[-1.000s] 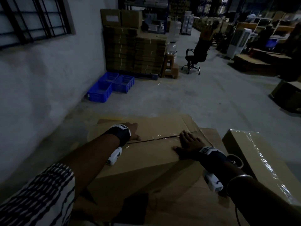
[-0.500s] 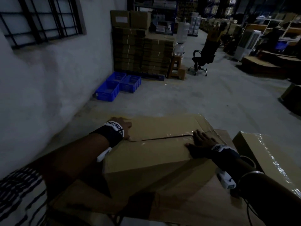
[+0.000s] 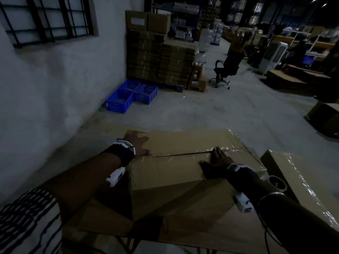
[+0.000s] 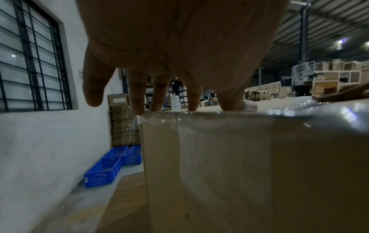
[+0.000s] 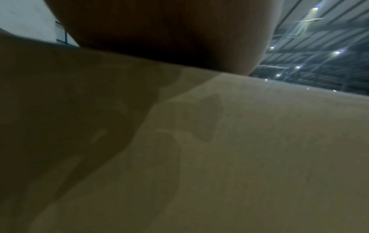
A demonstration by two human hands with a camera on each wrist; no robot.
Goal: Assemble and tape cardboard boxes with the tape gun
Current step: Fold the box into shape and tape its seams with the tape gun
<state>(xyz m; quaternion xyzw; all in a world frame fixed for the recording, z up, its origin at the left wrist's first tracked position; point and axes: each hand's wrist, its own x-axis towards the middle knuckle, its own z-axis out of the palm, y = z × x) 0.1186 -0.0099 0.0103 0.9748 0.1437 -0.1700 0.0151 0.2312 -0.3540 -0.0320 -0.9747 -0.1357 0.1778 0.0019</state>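
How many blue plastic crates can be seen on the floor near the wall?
3, as far as the dim picture shows: one nearest, one behind it, one to its right, all below the stacked cartons. More may be hidden.

A dark wrist strap with a black-and-white marker tag and a white camera unit underneath is worn on each bare forearm, left hand (image 3: 136,143) and right hand (image 3: 217,161), plus a black-and-white patterned sleeve (image 3: 27,222) and a metal bangle (image 3: 269,196).
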